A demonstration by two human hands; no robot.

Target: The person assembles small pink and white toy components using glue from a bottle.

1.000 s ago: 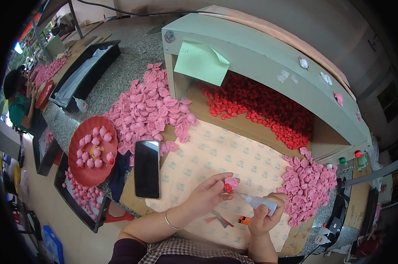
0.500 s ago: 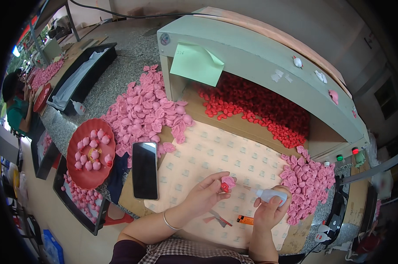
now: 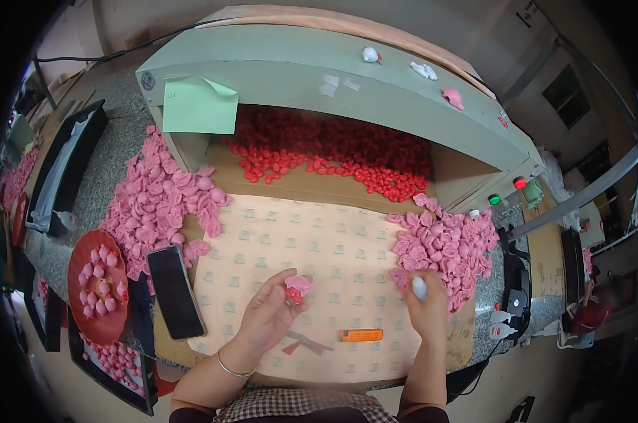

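My left hand (image 3: 268, 316) pinches a small pink petal-shaped piece with a red part under it (image 3: 297, 286), held just above the patterned beige mat (image 3: 312, 240). My right hand (image 3: 427, 310) is closed around a small white bottle or tube (image 3: 419, 287) at the lower edge of the right-hand pile of pink pieces (image 3: 446, 243). A larger heap of pink pieces (image 3: 160, 201) lies to my left. Small red pieces (image 3: 333, 151) fill the opening of the grey-green machine housing (image 3: 319, 67) behind the mat.
A black phone (image 3: 174, 291) lies face up left of the mat. A red plate (image 3: 97, 285) holds several finished pink pieces, with a dark tray (image 3: 118, 359) of more below it. An orange label (image 3: 362, 335) and red scissors-like tool (image 3: 301, 345) lie near me. Another person (image 3: 597, 310) sits far right.
The view has shifted closer to the bench. My right hand has moved up and right with the white bottle to the right pink pile. My left hand still holds the pink piece.
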